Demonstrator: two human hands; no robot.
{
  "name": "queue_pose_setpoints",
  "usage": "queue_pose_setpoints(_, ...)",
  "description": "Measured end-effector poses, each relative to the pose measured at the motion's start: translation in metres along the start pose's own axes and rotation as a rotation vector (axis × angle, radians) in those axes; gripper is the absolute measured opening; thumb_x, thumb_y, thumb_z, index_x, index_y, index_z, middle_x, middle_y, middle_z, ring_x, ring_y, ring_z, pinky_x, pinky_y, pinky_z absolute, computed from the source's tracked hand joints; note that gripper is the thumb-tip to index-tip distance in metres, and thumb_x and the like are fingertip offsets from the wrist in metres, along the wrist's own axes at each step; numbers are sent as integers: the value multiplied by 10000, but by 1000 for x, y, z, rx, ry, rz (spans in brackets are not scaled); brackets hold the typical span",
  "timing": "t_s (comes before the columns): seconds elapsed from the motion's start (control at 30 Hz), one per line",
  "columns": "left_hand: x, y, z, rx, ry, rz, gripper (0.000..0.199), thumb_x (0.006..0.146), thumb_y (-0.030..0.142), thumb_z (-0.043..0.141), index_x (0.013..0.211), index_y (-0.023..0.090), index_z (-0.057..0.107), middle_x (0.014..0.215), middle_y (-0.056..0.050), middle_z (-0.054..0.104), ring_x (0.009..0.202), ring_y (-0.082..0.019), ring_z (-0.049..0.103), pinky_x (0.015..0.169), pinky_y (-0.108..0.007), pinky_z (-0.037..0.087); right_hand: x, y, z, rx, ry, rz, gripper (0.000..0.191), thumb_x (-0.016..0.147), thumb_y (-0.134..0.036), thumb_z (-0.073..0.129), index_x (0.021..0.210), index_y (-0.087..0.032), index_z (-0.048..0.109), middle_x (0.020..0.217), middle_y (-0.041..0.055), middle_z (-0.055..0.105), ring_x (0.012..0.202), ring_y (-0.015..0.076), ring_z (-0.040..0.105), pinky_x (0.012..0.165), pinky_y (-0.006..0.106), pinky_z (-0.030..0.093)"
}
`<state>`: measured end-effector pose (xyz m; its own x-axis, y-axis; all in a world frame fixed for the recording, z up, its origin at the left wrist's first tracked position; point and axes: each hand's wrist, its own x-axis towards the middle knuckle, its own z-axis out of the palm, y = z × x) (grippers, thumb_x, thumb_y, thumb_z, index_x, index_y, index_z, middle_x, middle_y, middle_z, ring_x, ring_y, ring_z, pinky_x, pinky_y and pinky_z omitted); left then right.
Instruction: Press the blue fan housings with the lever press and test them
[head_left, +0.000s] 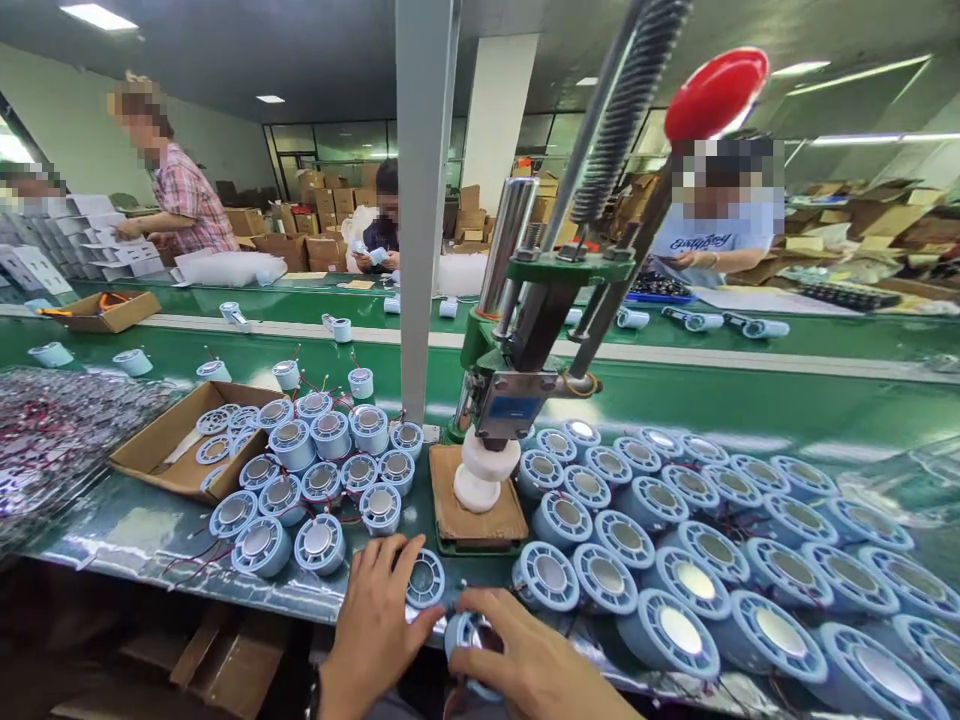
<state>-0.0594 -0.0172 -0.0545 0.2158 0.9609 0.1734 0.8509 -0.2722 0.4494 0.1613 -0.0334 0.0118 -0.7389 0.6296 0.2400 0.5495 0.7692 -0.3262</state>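
At the table's front edge my right hand [517, 645] curls its fingers around a light-blue round housing [463, 632]. Just left of it is my left hand [384, 610], fingers spread, its fingertips beside a flat blue slotted ring [425, 579]; whether they touch it is unclear. Beyond both hands stands a green hand press [517, 400] with a red lever knob, its white round pad above a white round block [477, 488] on a brown board. Blue housings with silver discs crowd both sides, one group [320, 540] on the left and another [604, 572] on the right.
A cardboard tray [161, 440] of blue rings lies at the left, beside a pile of wired parts [52, 440]. A grey post [424, 200] rises behind the press. Across the green conveyor [750, 400], several people work among boxes.
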Motion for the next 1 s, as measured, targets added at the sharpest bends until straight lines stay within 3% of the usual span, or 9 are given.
queue_pose_setpoints(0.1, -4, -2, 3, -4, 38, 71, 700, 809, 177, 647, 1475, 224, 440, 1429, -100, 558, 1242, -312, 514, 1034, -513, 452, 1, 11, 23, 55, 104, 42, 539, 670, -19, 473, 1078, -282, 707, 1308, 49, 618, 1175, 242, 606, 961, 376, 561)
queue_pose_setpoints(0.17, -6, -4, 6, -1, 95, 87, 713, 822, 204, 658, 1491, 222, 413, 1457, -108, 536, 1258, -321, 504, 1028, -511, 452, -9, 16, 39, 87, 185, 56, 664, 668, -23, 473, 1255, -284, 639, 1438, 67, 523, 1315, 268, 522, 1031, 421, 525)
queue_pose_setpoints(0.23, -6, -5, 10, -18, 150, 49, 603, 865, 247, 638, 1446, 220, 479, 1399, -119, 587, 1229, -328, 532, 1004, -517, 462, -19, 17, 59, 113, 318, 125, 715, 725, -74, 542, 1418, -247, 504, 1520, 122, 417, 1382, 295, 461, 1059, 435, 505)
queue_pose_setpoints(0.3, -5, -3, 9, -116, 179, -23, 498, 889, 259, 603, 1381, 209, 543, 1326, -124, 636, 1199, -320, 564, 997, -515, 475, -24, 14, 81, 128, 486, 227, 727, 770, -151, 629, 1465, -209, 426, 1494, 165, 425, 1353, 309, 496, 1037, 411, 523)
queue_pose_setpoints(0.4, -4, 8, -1, -373, 161, -130, 587, 830, 249, 639, 1397, 194, 501, 1307, -130, 641, 1174, -300, 602, 1004, -495, 505, -14, 6, 105, 164, 642, 352, 653, 808, -162, 633, 1431, -194, 440, 1352, 153, 550, 1248, 280, 595, 994, 357, 553)
queue_pose_setpoints(0.5, -3, 25, -14, -500, 65, -95, 763, 704, 139, 658, 1437, 224, 465, 1340, -114, 621, 1224, -303, 583, 1071, -498, 477, 6, 4, 119, 245, 712, 372, 617, 816, -127, 554, 1421, -187, 447, 1292, 122, 618, 1185, 244, 641, 982, 335, 563)
queue_pose_setpoints(0.6, -1, 37, -17, -477, -7, -65, 842, 624, 47, 596, 1430, 270, 494, 1371, -86, 598, 1293, -302, 533, 1124, -502, 438, 20, 5, 131, 297, 829, 390, 618, 790, -101, 493, 1402, -183, 482, 1293, 104, 639, 1150, 228, 664, 964, 326, 576)
queue_pose_setpoints(0.83, 2, 36, -9, -483, -7, -181, 824, 642, 62, 599, 1430, 276, 491, 1400, -87, 557, 1313, -301, 517, 1119, -481, 443, 19, 6, 134, 274, 813, 417, 547, 818, -148, 532, 1364, -162, 510, 1276, 110, 650, 1138, 228, 671, 946, 337, 589)
queue_pose_setpoints(1.0, -5, 43, 4, -520, 112, -237, 810, 676, 61, 565, 1452, 260, 447, 1400, -108, 536, 1329, -302, 492, 1126, -510, 414, 24, 5, 125, 255, 782, 426, 628, 786, -94, 569, 1404, -179, 492, 1265, 105, 652, 1127, 228, 674, 929, 325, 596)
